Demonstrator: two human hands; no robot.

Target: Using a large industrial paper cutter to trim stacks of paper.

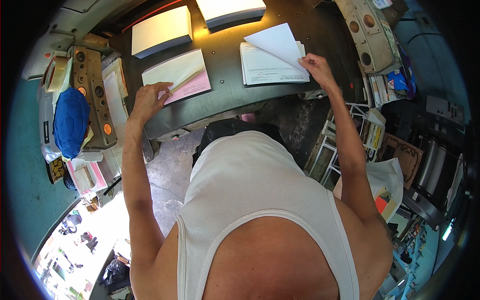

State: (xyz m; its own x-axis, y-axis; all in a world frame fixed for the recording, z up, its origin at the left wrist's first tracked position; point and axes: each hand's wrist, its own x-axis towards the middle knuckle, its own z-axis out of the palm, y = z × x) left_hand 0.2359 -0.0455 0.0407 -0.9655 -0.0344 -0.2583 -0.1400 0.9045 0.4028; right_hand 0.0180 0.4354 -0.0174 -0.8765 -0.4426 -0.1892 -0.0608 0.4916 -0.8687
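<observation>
My right hand (317, 69) pinches the lower right corner of a white sheet (275, 42), which is lifted and folded back over a pile of printed white forms (270, 71). My left hand (151, 100) is at the near left edge of a small stack of paper with pale cream sheets (172, 67) on top. Its thumb and fingers are closed on the lifted near edge of those sheets. Under that edge a pink printed form (192, 86) shows. The fingertips of the left hand are partly hidden by the paper.
Both piles lie on a dark metal table (227, 100). Behind them stand a thick cream paper stack (162, 29) and another white stack (231, 10). Perforated blocks flank the table at left (90, 92) and right (367, 37). A blue bundle (71, 122) hangs at the left.
</observation>
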